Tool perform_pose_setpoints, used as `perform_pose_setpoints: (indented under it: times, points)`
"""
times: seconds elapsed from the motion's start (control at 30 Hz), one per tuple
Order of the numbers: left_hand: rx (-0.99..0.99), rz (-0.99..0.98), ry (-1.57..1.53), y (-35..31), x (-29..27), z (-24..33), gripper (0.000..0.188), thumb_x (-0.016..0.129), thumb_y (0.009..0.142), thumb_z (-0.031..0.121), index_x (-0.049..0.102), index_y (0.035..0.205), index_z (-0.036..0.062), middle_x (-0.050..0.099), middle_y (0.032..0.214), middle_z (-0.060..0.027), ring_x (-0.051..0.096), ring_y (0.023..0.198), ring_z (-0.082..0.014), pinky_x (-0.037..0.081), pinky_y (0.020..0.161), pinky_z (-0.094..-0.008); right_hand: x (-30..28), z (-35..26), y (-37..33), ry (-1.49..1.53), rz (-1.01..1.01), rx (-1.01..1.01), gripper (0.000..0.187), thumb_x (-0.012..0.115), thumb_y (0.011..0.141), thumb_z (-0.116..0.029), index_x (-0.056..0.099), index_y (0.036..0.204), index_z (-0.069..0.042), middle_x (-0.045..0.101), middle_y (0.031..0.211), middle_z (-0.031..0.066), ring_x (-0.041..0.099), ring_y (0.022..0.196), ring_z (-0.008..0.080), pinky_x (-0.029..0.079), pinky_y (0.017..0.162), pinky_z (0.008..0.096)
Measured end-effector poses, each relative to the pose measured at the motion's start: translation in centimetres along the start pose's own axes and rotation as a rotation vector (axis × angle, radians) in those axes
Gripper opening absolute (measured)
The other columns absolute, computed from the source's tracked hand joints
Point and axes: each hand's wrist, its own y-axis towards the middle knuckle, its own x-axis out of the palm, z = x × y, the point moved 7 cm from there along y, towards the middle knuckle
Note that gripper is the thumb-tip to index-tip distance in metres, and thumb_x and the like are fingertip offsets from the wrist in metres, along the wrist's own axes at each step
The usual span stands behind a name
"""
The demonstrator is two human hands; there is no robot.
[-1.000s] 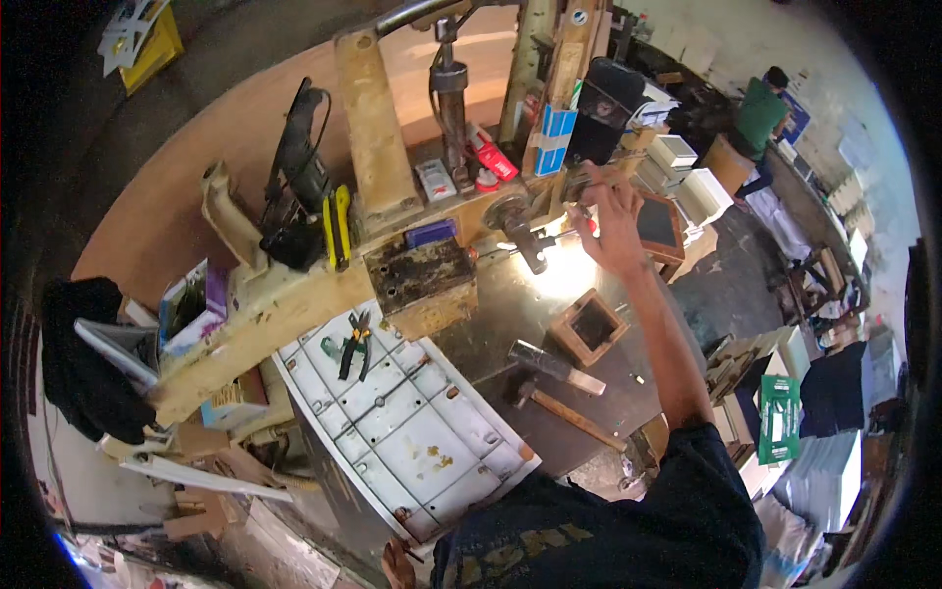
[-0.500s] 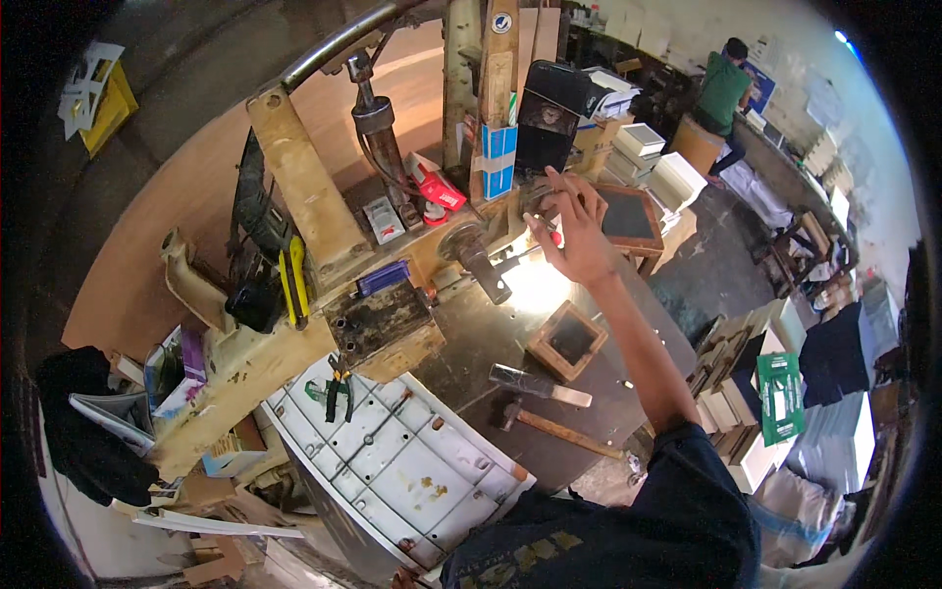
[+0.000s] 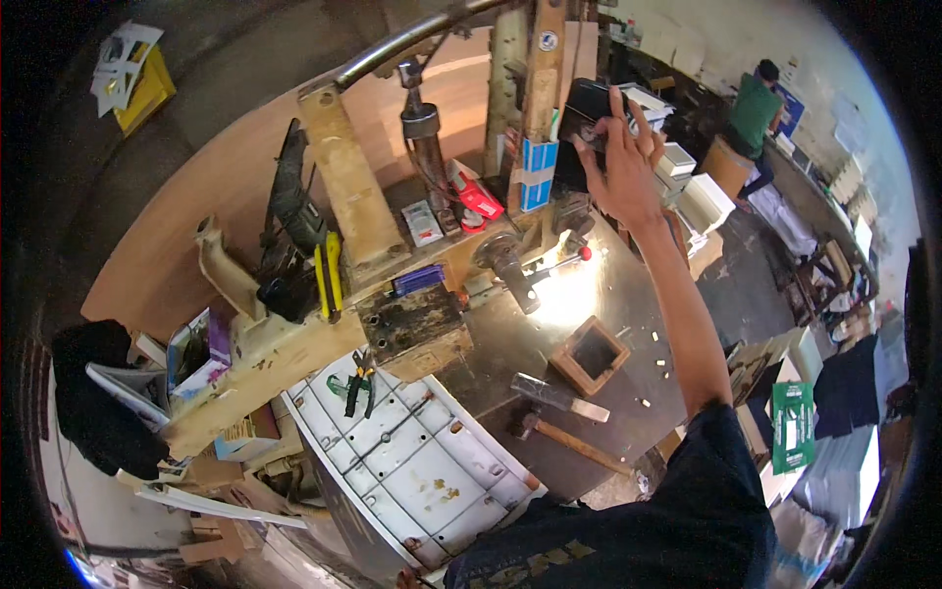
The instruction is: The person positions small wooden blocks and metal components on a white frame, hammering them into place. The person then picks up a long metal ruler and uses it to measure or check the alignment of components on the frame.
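Note:
My right hand (image 3: 628,177) is raised at upper centre with its fingers apart, and nothing shows in it. It overlaps a black upright panel (image 3: 585,103) beside a wooden post; whether they touch I cannot tell. Below the hand, a lever with a red knob (image 3: 585,253) juts from the round metal hub (image 3: 505,257) of a machine, beside a bright patch of light. A blue box (image 3: 538,175) is strapped to the post. At the lower edge, only a small sliver of what seems to be my left hand (image 3: 406,579) shows, its fingers hidden.
A small wooden frame block (image 3: 589,355), a mallet-like tool (image 3: 559,398) and a hammer (image 3: 569,442) lie on the dark metal table. Pliers (image 3: 359,385) rest on a white ribbed panel (image 3: 442,481). Stacked books (image 3: 705,201) stand at right; a person in green (image 3: 754,116) sits farther back.
My right hand has come off the red-knobbed lever and moved up toward the black panel, its fingers spreading. The view has shifted, so the scene sits slightly farther right.

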Motion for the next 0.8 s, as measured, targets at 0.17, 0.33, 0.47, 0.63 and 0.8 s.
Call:
perform_pose_setpoints:
  times: [0.17, 0.33, 0.47, 0.63, 0.8]
  points:
    - [-0.001, -0.130, -0.176, -0.6, -0.9, -2.6, 0.063, 0.057, 0.100, 0.024, 0.026, 0.151, 0.0048, 0.026, 0.157, -0.0124, 0.035, 0.139, -0.0265, 0.026, 0.114, -0.0407, 0.3, -0.1, -0.3, 0.019, -0.080, 0.066, 0.052, 0.054, 0.098, -0.039, 0.047, 0.132, -0.001, 0.036, 0.154, 0.0148, 0.027, 0.142, 0.0370, 0.021, 0.110, 0.0583]
    - [0.046, 0.030, 0.000, 1.5, -0.9, -2.1, 0.047, 0.057, 0.098, 0.009, 0.043, 0.142, -0.0021, 0.037, 0.148, -0.0156, 0.049, 0.126, -0.0278, 0.051, 0.097, -0.0404, -0.8, -1.0, -0.4, 0.061, -0.056, 0.048, 0.049, 0.057, 0.095, -0.038, 0.050, 0.126, -0.001, 0.062, 0.123, 0.0169, 0.040, 0.130, 0.0394, 0.025, 0.106, 0.0600]
    - [0.020, 0.037, 0.024, 2.3, 0.0, -1.8, 0.045, 0.056, 0.099, 0.011, 0.044, 0.141, -0.0019, 0.039, 0.146, -0.0157, 0.050, 0.126, -0.0278, 0.050, 0.097, -0.0404, -2.0, -1.3, -1.1, 0.084, -0.035, 0.075, 0.029, 0.060, 0.092, -0.033, 0.053, 0.100, -0.006, 0.063, 0.105, 0.0166, 0.047, 0.118, 0.0391, 0.029, 0.100, 0.0571]
    - [0.004, 0.025, 0.039, 2.7, -0.2, -1.9, 0.043, 0.055, 0.099, 0.013, 0.046, 0.139, -0.0016, 0.041, 0.144, -0.0157, 0.051, 0.124, -0.0278, 0.050, 0.096, -0.0404, -2.1, -1.2, -2.4, 0.140, -0.112, 0.135, 0.028, 0.064, 0.089, -0.029, 0.053, 0.102, -0.007, 0.062, 0.108, 0.0152, 0.047, 0.118, 0.0380, 0.030, 0.101, 0.0558]
    - [-0.004, 0.005, 0.039, 2.7, -0.9, -2.2, 0.041, 0.054, 0.100, 0.015, 0.047, 0.138, -0.0013, 0.044, 0.141, -0.0158, 0.052, 0.123, -0.0278, 0.050, 0.096, -0.0403, -2.1, -2.0, -2.6, 0.087, 0.039, 0.038, 0.033, 0.067, 0.088, -0.030, 0.054, 0.107, -0.008, 0.055, 0.126, 0.0131, 0.043, 0.125, 0.0366, 0.028, 0.103, 0.0535]
